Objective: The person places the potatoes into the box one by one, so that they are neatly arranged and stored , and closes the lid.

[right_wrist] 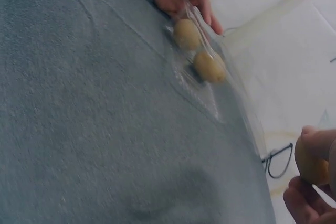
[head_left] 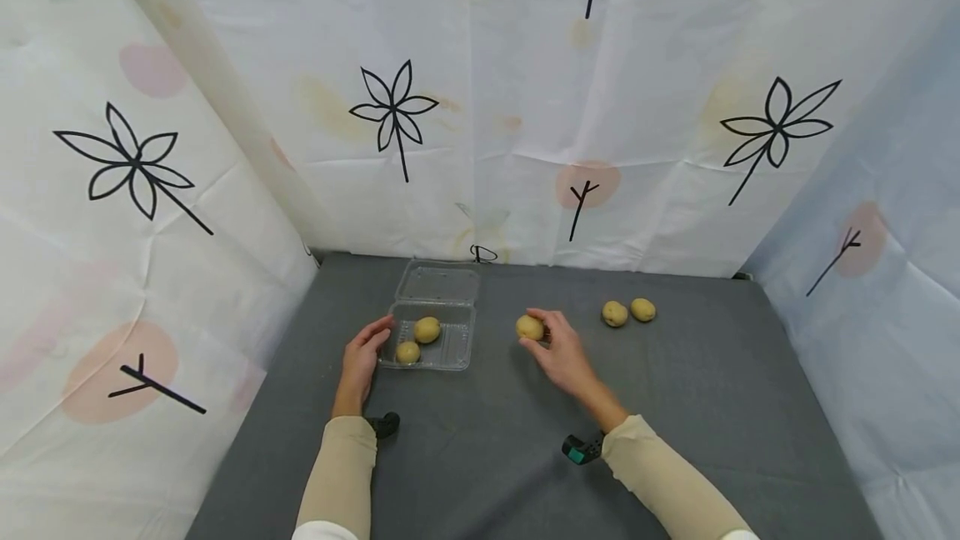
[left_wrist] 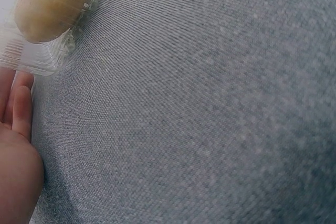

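Note:
A clear plastic clamshell container [head_left: 452, 348] lies with its lid [head_left: 438, 282] folded back, and two potatoes [head_left: 427, 330] sit in its left half. Along the container's left side rests my left hand [head_left: 362, 358], its fingers fairly straight against the wall; the left wrist view shows those fingers [left_wrist: 22, 111] at the container's edge. My right hand [head_left: 562, 354] pinches another potato [head_left: 529, 327] between thumb and fingers, to the right of the container. In the right wrist view this held potato [right_wrist: 310, 163] is partly hidden by the fingers.
Two more potatoes [head_left: 615, 313] lie close together on the grey table [head_left: 697, 407], right of my right hand. Patterned white curtains [head_left: 517, 123] stand behind the table and on both sides.

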Available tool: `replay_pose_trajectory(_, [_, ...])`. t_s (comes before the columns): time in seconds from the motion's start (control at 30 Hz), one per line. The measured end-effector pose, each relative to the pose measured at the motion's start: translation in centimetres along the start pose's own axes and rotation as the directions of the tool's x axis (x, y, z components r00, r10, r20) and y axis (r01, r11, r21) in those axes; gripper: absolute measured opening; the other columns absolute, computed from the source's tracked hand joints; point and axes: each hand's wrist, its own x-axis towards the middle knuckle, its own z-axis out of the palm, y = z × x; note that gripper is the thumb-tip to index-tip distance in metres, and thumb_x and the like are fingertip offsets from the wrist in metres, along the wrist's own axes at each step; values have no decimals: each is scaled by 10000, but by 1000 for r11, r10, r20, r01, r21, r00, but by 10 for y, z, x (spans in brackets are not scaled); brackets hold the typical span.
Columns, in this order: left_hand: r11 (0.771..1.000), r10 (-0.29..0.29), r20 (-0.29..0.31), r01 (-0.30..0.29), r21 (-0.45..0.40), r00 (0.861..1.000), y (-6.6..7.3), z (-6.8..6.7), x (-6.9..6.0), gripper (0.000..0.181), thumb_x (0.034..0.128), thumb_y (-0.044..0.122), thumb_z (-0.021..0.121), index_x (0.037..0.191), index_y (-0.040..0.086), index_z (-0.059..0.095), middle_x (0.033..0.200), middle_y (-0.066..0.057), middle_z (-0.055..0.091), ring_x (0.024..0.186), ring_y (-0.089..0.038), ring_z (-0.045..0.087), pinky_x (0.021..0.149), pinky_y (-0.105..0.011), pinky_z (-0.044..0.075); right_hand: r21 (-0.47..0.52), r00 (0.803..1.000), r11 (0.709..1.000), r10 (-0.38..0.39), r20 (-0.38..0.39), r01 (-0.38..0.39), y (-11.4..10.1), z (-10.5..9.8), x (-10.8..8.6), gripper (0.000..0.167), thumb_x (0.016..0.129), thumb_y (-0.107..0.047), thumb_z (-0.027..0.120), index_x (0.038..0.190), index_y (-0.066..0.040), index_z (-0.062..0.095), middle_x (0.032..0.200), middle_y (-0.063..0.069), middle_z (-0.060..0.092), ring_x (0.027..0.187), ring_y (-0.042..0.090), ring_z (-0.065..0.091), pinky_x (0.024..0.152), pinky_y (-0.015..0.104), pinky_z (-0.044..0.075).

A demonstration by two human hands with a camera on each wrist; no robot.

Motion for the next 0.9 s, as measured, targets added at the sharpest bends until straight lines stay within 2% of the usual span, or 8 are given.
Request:
replay_pose_trajectory(0.3, [1000, 2, 0, -2, 0, 1000, 0, 1, -2, 372, 1060, 252, 566, 1415, 149, 608, 1495, -98, 574, 1405, -160, 457, 1210, -386, 339, 38, 998, 998, 57, -11, -56, -10, 15, 2, 527, 904, -103, 770, 1384, -9, 571, 1218, 192, 598, 1074, 321, 661, 910, 416, 593])
replay_pose_trajectory(0.53, [1000, 6, 4, -6, -3, 1000, 1, 0, -1, 379, 1063, 267, 561, 1421, 152, 604, 1502, -100, 567, 1407, -155, 455, 1213, -381, 337, 59, 998, 997, 55, 34, -57, -17, 25, 6, 513, 907, -83, 765, 1382, -28, 579, 1228, 183, 598, 1108, 316, 655, 931, 425, 587])
replay_pose_trajectory(0.9, [1000, -12, -5, 12, -12, 1000, 2, 1, -2, 377, 1059, 259, 570, 1418, 152, 608, 1504, -101, 565, 1406, -153, 460, 1207, -380, 345, 75, 996, 996, 37, 82, -43, -26, 47, 11, 510, 903, -95, 773, 1380, -47, 597, 1231, 156, 583, 1097, 280, 653, 936, 373, 593])
